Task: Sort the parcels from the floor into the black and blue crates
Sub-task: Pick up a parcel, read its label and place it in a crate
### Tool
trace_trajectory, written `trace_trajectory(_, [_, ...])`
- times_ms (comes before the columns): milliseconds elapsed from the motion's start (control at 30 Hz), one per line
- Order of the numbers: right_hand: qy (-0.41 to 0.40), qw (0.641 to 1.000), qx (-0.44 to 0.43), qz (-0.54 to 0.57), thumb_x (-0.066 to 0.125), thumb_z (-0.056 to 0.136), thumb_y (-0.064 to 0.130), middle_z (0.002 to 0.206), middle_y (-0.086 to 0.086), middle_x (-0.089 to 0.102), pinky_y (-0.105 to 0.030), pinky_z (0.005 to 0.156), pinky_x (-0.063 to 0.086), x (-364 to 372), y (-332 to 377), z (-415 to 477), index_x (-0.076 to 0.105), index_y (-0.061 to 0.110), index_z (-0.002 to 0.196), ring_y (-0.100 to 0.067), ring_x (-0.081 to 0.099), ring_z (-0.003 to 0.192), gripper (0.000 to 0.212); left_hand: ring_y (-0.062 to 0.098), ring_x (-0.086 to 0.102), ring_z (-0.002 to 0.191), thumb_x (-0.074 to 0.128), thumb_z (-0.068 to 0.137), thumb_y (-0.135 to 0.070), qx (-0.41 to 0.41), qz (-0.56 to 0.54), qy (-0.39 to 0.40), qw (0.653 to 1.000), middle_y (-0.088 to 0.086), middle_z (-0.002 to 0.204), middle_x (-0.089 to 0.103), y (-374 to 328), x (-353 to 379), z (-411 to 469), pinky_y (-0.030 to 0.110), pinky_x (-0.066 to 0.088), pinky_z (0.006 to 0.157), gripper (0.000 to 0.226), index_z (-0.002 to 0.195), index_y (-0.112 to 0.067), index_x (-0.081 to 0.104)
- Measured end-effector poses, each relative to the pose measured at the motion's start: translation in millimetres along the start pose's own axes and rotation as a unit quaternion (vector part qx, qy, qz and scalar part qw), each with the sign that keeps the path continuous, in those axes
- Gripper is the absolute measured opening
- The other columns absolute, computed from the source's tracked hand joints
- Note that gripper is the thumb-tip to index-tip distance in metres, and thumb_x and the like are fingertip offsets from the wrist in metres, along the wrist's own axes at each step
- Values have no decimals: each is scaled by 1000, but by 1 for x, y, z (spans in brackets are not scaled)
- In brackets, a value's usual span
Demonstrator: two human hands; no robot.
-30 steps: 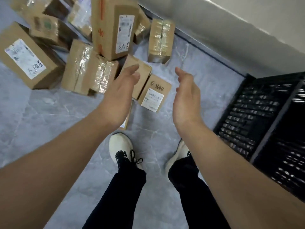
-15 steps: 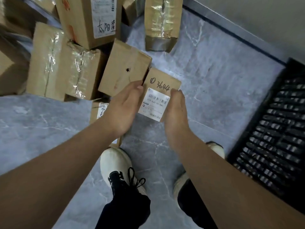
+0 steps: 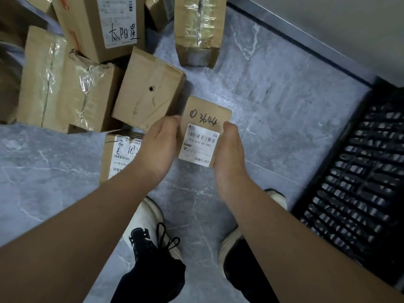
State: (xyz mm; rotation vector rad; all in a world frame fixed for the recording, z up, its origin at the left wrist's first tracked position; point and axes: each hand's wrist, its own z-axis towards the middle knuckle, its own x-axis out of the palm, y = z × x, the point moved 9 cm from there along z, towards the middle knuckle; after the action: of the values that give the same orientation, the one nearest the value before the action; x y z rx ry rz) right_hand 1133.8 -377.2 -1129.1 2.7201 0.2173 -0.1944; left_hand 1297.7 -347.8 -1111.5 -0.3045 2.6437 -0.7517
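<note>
Parcel (image 3: 205, 130) gripped between my left hand (image 3: 158, 147) and right hand (image 3: 229, 149), perhaps touching piled boxes (image 3: 148, 90) upper left; black crate (image 3: 360, 171) right.

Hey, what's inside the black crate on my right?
In the black crate only its own slatted bottom shows, no parcels. Its near edge is partly hidden behind the right forearm, and its right side runs off the picture. Left hand and right hand grip the 3644 parcel.

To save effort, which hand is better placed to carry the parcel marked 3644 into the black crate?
Probably the right hand: it holds the parcel on the edge nearest the black crate; the left hand holds the far edge.
</note>
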Motion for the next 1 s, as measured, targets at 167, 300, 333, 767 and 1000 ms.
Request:
trace_trajectory(167, [9, 1000, -10, 4, 39, 93, 59, 115, -8, 80, -25, 57, 56, -13, 2, -6, 72, 20, 126, -28, 77, 102, 60, 4, 70, 84, 41, 104, -42, -68, -59, 20, 996, -6, 95, 76, -6, 20, -11, 23, 46, 64, 36, 98, -20, 69])
trace_trajectory(300, [-8, 999, -38, 10, 40, 77, 71, 122, -8, 74, -49, 91, 63, -23, 15, -27, 74, 29, 115, -31, 73, 110, 66, 14, 67, 84, 44, 98, -36, -54, -71, 11, 996, -4, 86, 73, -31, 18, -37, 32, 48, 72, 30, 83, -22, 66])
trace_trajectory(333, [-2, 999, -46, 8, 38, 75, 74, 124, -7, 72, -57, 100, 60, -26, 22, -37, 74, 31, 113, -32, 71, 114, 68, 13, 67, 81, 43, 97, -35, -44, -71, 13, 996, -6, 81, 73, -39, 16, -46, 31, 49, 72, 31, 78, -23, 65])
trace_trajectory(767, [36, 977, -197, -67, 28, 102, 57, 121, 9, 49, -48, 110, 47, -80, 167, -228, 67, 40, 114, -10, 53, 123, 44, 14, 65, 75, 31, 105, -31, 51, -161, 0, 986, -12, 72, 74, -195, -26, -222, 28, 46, 64, 68, 51, -38, 72])
trace_trajectory(1000, [-6, 966, -260, 8, 29, 87, 71, 130, 1, 72, -59, 114, 48, -106, 225, -359, 70, 45, 125, -22, 65, 128, 62, -1, 69, 59, 25, 108, -30, 135, -177, 48, 974, -15, 71, 76, -295, -60, -334, 19, 54, 56, 59, 73, -31, 73])
